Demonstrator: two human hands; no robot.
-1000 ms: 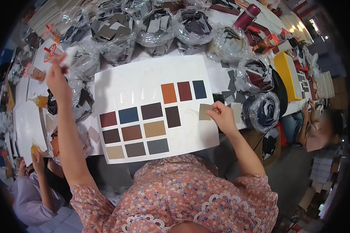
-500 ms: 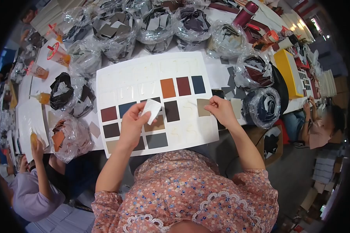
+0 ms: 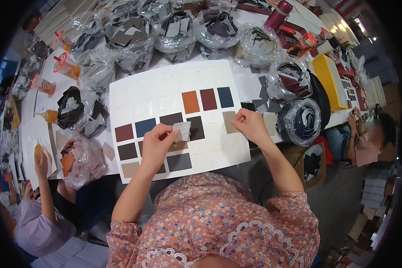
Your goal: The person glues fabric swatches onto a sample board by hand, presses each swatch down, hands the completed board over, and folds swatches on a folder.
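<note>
Magenta flask (image 3: pixel 279 15), yellow box (image 3: pixel 330 83), red-strawed drink cup (image 3: pixel 68 69), person in lilac (image 3: pixel 42 225)

Indoor light was moderate; the white board (image 3: pixel 225 154) read bright, its glue marks catching faint glare. Bright lamps showed at upper right. Fisheye bowed the far table edge; the rim fell to black. Outer areas looked soft.

White table (image 3: pixel 250 80); white board (image 3: pixel 165 96), plastic bags (image 3: pixel 301 123) on it.
</note>
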